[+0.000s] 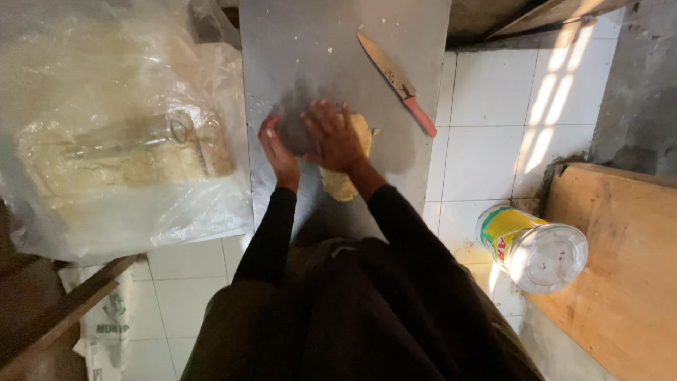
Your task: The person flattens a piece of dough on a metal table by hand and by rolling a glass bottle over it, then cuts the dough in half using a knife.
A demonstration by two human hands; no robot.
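Fingers of both hands press flat on dough [343, 180]; knife [397, 82] lies beside, jar [532, 248] well apart.

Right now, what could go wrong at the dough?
1. The knife lies bare on the metal sheet, blade pointing away, just beyond the right hand; a wide push could brush it.
2. The dough sits near the sheet's front edge and may slide off onto the floor tiles.
3. The left hand works close to the plastic bag, which may snag.
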